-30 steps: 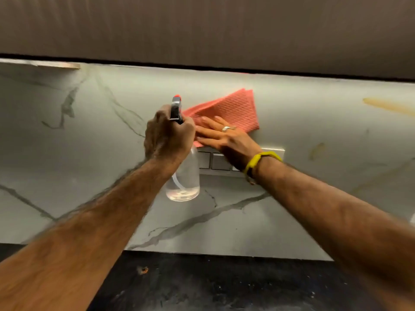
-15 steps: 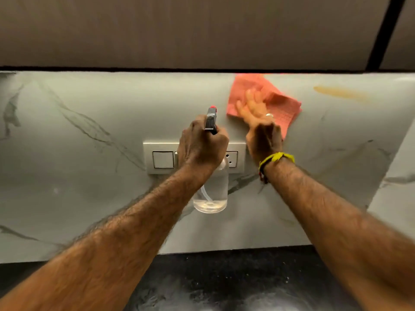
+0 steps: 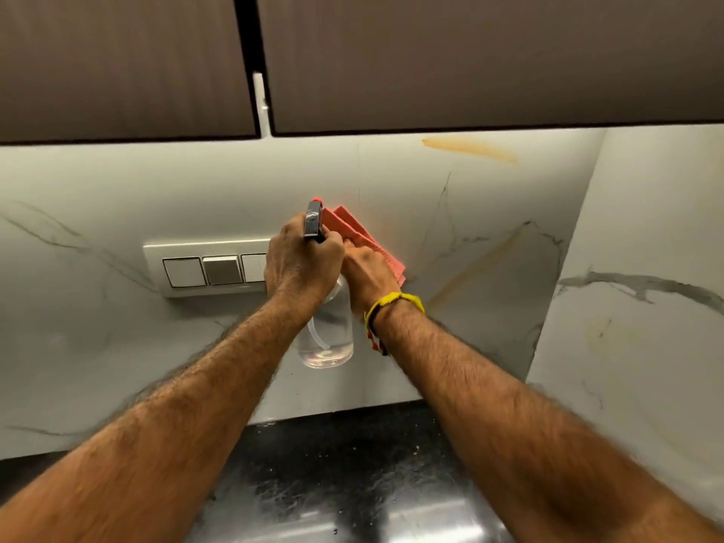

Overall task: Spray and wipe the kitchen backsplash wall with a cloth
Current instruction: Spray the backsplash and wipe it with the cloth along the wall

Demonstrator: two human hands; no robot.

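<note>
Head view, left hand (image 3: pixel 301 264) fingers gripping spray bottle (image 3: pixel 327 331), right hand (image 3: pixel 366 278) pressing pink cloth (image 3: pixel 366 239) on backsplash (image 3: pixel 450 229).

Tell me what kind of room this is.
Most likely a home kitchen: a marbled backsplash wall under dark wood wall cabinets, above a black stone counter, with a switch plate set in the wall.

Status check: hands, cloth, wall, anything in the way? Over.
Left hand grips spray bottle. Right hand presses pink cloth on backsplash. Switch panel just left; orange streak above right, unwiped.
</note>
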